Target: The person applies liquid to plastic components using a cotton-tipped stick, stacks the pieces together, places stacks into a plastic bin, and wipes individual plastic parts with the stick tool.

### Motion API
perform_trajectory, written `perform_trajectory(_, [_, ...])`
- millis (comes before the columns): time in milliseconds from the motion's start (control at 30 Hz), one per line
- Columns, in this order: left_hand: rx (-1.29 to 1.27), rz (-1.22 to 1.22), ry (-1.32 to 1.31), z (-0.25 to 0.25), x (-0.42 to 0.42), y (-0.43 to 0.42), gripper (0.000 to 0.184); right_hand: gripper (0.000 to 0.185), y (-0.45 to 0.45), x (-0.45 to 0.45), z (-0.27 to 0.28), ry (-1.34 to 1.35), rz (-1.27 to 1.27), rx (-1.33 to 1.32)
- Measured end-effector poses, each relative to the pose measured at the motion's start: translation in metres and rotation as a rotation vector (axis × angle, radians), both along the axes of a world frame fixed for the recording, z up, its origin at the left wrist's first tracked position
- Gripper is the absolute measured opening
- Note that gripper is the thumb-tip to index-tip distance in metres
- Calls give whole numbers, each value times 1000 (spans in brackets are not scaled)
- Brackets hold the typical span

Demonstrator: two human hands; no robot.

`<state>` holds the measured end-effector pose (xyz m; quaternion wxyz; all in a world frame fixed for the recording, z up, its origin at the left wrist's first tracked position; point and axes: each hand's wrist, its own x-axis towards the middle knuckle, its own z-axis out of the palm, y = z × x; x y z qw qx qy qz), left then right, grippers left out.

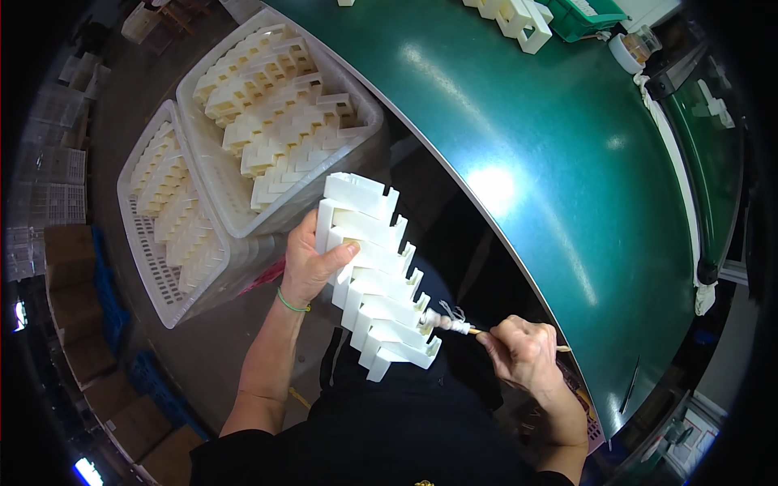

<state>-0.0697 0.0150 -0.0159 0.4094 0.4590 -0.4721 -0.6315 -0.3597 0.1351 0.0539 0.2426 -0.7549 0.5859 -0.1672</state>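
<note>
My left hand (311, 261) grips a stack of white plastic parts (374, 266) from its left side, the thumb lying across the front. The nested parts form a stepped column, slanting down toward my lap. My right hand (525, 352) is closed around a thin wooden stick (480, 330). White cloth or thread is wound about the stick's far end, with loose strands sticking out. That wrapped tip (444, 321) meets the notched right edge of the stack near its lower end; whether it goes inside a notch I cannot tell.
To the left stand a large white bin (369, 134) and a slotted white basket (150, 267), both holding stacked cream-white parts. A green table (519, 186) curves along the right. At its far end are more white parts (519, 23) and a green basket (587, 24). Cardboard boxes (77, 300) line the left.
</note>
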Motion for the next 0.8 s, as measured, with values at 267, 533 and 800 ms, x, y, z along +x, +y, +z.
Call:
perform_trajectory(267, [28,8,29,-4,2,-1,45,18,22,36,-62,-576,-100,20])
perform_trajectory(533, [30,-51,29,2,-2,-4,45,22,-6,27,-49,-334,-44,-95])
perform_trajectory(800, [34,-73,40,4,-15,-8,43,21,3,7,-33,-318,2,-200])
